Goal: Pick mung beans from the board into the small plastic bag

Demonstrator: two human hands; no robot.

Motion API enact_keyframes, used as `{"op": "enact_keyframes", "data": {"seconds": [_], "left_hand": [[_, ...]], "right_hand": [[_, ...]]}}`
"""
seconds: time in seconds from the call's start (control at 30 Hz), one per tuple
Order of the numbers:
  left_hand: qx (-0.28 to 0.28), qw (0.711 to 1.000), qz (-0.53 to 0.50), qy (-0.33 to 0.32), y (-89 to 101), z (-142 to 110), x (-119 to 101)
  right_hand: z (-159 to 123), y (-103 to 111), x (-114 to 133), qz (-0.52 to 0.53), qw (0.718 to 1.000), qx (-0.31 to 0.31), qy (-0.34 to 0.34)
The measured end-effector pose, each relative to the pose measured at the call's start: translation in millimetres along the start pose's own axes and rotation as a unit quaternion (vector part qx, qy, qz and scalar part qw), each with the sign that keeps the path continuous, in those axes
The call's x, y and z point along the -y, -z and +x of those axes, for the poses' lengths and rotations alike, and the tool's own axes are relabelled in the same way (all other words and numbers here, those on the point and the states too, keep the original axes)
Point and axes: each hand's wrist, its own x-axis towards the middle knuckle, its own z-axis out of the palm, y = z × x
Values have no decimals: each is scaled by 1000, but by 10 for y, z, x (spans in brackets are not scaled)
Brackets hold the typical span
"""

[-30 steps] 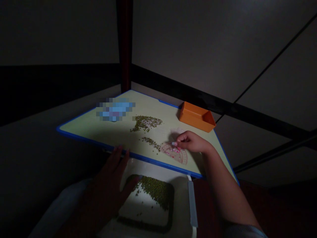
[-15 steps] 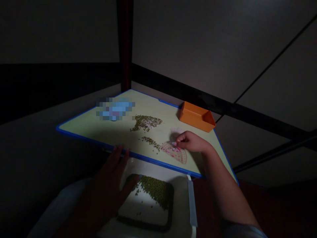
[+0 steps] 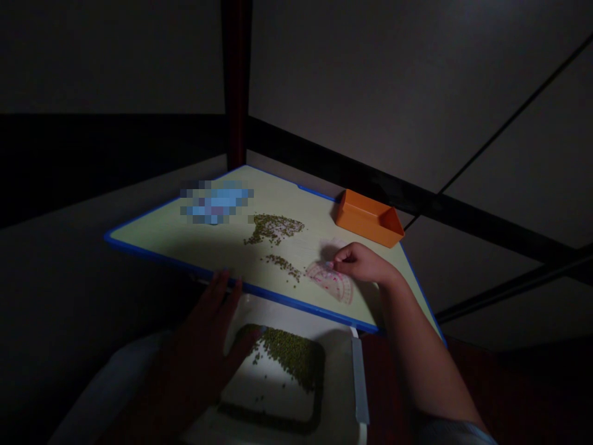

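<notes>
My right hand (image 3: 359,262) is closed, its fingertips pinching the upper edge of a clear pinkish protractor (image 3: 340,289) over the pale board (image 3: 199,247). Just left of the protractor lies a thin, scattered line of small green beans (image 3: 285,266). Farther back, a larger patch of the same beans (image 3: 273,227) is spread on the board. In deep shadow, my left hand (image 3: 208,327) has its fingers apart, with fingertips at the board's blue front edge and the thumb over a white bin (image 3: 296,312). More green beans (image 3: 299,355) lie inside that bin, heaped toward its far right corner.
An orange open box (image 3: 368,219) stands at the board's back right. A light blue item (image 3: 217,204), blurred by pixelation, lies at the back left. Walls rise close behind the board, with a dark red post (image 3: 236,93) at their corner.
My right hand and the protractor have shifted slightly to the right, away from the thin line of beans. My left hand stays at the board's edge.
</notes>
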Motion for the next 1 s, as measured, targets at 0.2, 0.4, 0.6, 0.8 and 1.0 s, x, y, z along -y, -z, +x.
{"op": "enact_keyframes", "data": {"seconds": [0.2, 0.4, 0.6, 0.8, 1.0], "left_hand": [[-4, 1000, 10, -1, -22, 1, 4], [0, 1000, 15, -1, -6, 2, -9], [-17, 1000, 20, -12, -24, -24, 10], [-12, 1000, 20, -9, -32, -11, 11], [-12, 1000, 26, -11, -40, -13, 28]], "right_hand": [[14, -18, 7, 16, 1000, 9, 8], [12, -53, 43, 55, 997, 47, 24], [-2, -48, 40, 57, 997, 39, 34], [8, -62, 27, 43, 998, 31, 37], [18, -82, 66, 45, 997, 46, 37]]}}
